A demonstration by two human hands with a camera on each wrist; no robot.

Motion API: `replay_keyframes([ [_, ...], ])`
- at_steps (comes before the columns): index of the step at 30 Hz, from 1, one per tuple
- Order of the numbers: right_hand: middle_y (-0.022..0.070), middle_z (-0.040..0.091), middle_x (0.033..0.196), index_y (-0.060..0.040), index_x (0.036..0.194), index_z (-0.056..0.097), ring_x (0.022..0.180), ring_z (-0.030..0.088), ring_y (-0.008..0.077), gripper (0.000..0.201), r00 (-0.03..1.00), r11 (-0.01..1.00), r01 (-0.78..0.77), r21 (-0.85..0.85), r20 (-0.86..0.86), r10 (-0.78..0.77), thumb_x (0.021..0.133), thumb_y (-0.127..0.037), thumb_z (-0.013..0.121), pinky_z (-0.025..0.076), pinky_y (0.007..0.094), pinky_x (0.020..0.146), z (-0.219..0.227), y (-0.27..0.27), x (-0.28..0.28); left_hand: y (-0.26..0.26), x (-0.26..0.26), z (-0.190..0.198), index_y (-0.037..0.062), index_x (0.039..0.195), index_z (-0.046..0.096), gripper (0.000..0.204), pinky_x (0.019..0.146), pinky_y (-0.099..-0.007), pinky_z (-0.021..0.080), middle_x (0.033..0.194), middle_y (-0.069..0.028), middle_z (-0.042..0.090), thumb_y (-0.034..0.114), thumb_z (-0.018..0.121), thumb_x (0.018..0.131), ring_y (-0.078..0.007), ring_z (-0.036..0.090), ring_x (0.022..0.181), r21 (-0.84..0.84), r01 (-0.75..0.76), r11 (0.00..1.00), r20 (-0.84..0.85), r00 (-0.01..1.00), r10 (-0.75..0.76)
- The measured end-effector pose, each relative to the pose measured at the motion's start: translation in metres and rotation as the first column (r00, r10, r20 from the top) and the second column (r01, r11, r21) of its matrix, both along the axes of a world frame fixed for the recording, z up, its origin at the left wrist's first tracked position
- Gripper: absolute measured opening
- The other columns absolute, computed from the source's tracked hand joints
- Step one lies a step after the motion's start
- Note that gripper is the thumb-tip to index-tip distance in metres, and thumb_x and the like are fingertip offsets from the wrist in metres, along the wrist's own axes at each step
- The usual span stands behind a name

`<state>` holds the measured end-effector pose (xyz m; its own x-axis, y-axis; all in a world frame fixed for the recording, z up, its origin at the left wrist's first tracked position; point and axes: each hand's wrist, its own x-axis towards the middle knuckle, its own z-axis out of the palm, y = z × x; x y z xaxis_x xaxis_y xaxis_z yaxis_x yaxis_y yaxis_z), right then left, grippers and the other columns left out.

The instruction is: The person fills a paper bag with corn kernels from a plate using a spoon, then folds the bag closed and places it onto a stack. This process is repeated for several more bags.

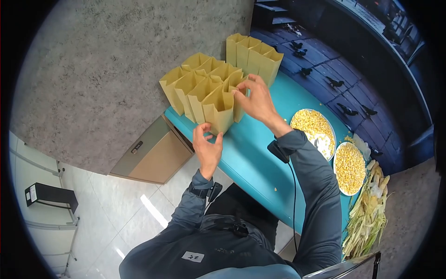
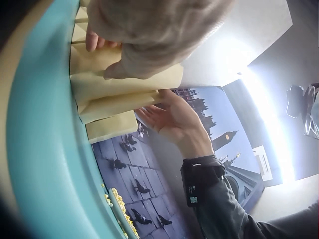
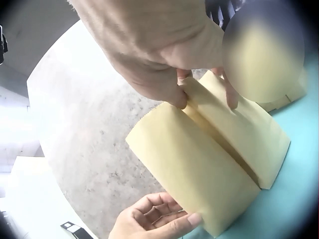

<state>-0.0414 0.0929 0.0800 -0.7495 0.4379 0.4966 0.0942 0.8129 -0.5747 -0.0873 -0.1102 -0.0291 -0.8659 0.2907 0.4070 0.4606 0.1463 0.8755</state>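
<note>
Several open-topped brown paper bags (image 1: pixel 196 108) stand upright in a close group at the table's far left end. My right hand (image 1: pixel 255 98) is at the top of a bag on the group's right side; in the right wrist view this hand (image 3: pixel 159 45) pinches the upper edge of one bag (image 3: pixel 254 134) between thumb and fingers. My left hand (image 1: pixel 207 149) is low beside the front bag (image 1: pixel 220 116), fingers loosely bent. In the right wrist view the left thumb touches the lower edge of the neighbouring bag (image 3: pixel 194 169).
More paper bags (image 1: pixel 265 60) stand behind, against the picture wall. To the right on the teal table (image 1: pixel 248 153) are two round containers of yellow kernels (image 1: pixel 309 122) (image 1: pixel 350 169), a clear plastic bag (image 1: pixel 361 145) and a heap of corn husks (image 1: pixel 367 218). A cabinet (image 1: pixel 155 153) stands below, at left.
</note>
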Motion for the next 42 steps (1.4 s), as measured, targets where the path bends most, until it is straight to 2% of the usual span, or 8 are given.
replay_keyframes([
  [3, 0.0383, 0.055, 0.146, -0.001, 0.118, 0.075, 0.136, 0.058, 0.0498, 0.039, 0.991, 0.997, 0.07, 0.01, -0.115, -0.069, 0.089, -0.026, 0.081, 0.053, 0.0542, 0.107, 0.014, -0.006, 0.015, -0.003, 0.002, -0.006, 0.0003, 0.125, 0.062, 0.049, 0.086, -0.0393, 0.062, 0.123, -0.0153, 0.066, 0.0, 0.085, 0.081, -0.0284, 0.07, 0.111, 0.03, 0.013, 0.999, 0.039, 0.999, -0.015],
  [8, 0.0357, 0.038, 0.16, -0.0097, 0.148, 0.058, 0.127, 0.064, 0.0456, 0.073, 0.965, 0.997, -0.015, -0.073, 0.26, 0.033, 0.083, -0.027, 0.087, 0.06, 0.0489, 0.097, 0.028, 0.001, 0.045, -0.005, 0.004, -0.003, 0.0002, 0.132, 0.06, 0.055, 0.087, -0.0418, 0.06, 0.127, -0.0179, 0.066, 0.001, 0.084, 0.082, -0.0319, 0.069, 0.115, 0.033, 0.012, 0.999, 0.048, 0.999, -0.014],
  [12, 0.0321, 0.038, 0.163, -0.0103, 0.165, 0.036, 0.114, 0.072, 0.0344, 0.099, 0.999, 0.999, -0.008, -0.048, 0.053, 0.01, 0.082, -0.022, 0.089, 0.062, 0.0408, 0.09, -0.006, 0.005, 0.041, -0.005, 0.002, -0.003, 0.0004, 0.136, 0.058, 0.059, 0.088, -0.0421, 0.059, 0.129, -0.0181, 0.066, 0.001, 0.083, 0.082, -0.0324, 0.068, 0.119, 0.027, -0.01, 1.0, 0.03, 1.0, 0.009],
  [14, 0.0313, 0.043, 0.161, -0.0045, 0.17, 0.023, 0.111, 0.074, 0.0307, 0.108, 0.946, 0.909, 0.191, -0.372, 0.316, -0.069, 0.082, -0.014, 0.086, 0.062, 0.0405, 0.091, -0.028, 0.004, 0.035, -0.007, 0.003, -0.007, 0.0004, 0.138, 0.058, 0.061, 0.088, -0.042, 0.059, 0.129, -0.0181, 0.066, 0.0, 0.083, 0.082, -0.0325, 0.068, 0.119, 0.031, -0.006, 1.0, 0.04, 0.999, 0.004],
  [27, 0.0325, 0.042, 0.165, 0.0053, 0.169, 0.018, 0.135, 0.063, 0.0355, 0.094, 0.99, 0.631, 0.115, -0.768, 0.144, -0.005, 0.092, -0.006, 0.07, 0.058, 0.0423, 0.103, -0.084, -0.04, 0.011, -0.007, 0.007, -0.008, 0.0001, 0.139, 0.057, 0.063, 0.088, -0.0407, 0.06, 0.133, -0.018, 0.062, -0.001, 0.084, 0.083, -0.0323, 0.068, 0.117, 0.045, -0.003, 0.999, 0.029, 1.0, 0.002],
  [35, 0.0233, 0.069, 0.139, 0.0013, 0.144, 0.06, 0.112, 0.073, 0.0378, 0.057, 0.956, 0.948, 0.23, -0.22, 0.235, -0.178, 0.089, -0.006, 0.067, 0.058, 0.0458, 0.099, -0.044, 0.028, 0.028, -0.003, -0.002, -0.018, 0.0005, 0.134, 0.058, 0.062, 0.086, -0.041, 0.059, 0.13, -0.0168, 0.062, 0.003, 0.088, 0.08, -0.0316, 0.067, 0.115, 0.044, 0.021, 0.999, 0.041, 0.999, -0.022],
  [39, 0.0179, 0.065, 0.127, -0.0054, 0.133, 0.068, 0.113, 0.071, 0.0369, 0.046, 0.934, 0.912, 0.352, 0.211, -0.149, -0.326, 0.087, -0.007, 0.075, 0.06, 0.0472, 0.091, 0.009, 0.091, 0.008, -0.006, 0.014, -0.012, 0.0013, 0.135, 0.057, 0.065, 0.088, -0.0406, 0.056, 0.129, -0.0154, 0.063, 0.007, 0.09, 0.08, -0.0296, 0.065, 0.116, 0.025, -0.042, 0.999, 0.046, 0.998, 0.041],
  [42, 0.0187, 0.056, 0.138, -0.0075, 0.133, 0.068, 0.117, 0.068, 0.0435, 0.045, 0.91, 0.906, 0.4, 0.137, 0.056, -0.41, 0.089, -0.01, 0.076, 0.059, 0.0513, 0.098, 0.037, 0.102, -0.011, -0.013, 0.032, 0.002, 0.0021, 0.136, 0.057, 0.065, 0.087, -0.0379, 0.052, 0.123, -0.0129, 0.062, 0.01, 0.091, 0.081, -0.025, 0.063, 0.11, 0.022, -0.103, 0.994, -0.051, 0.993, 0.104],
])
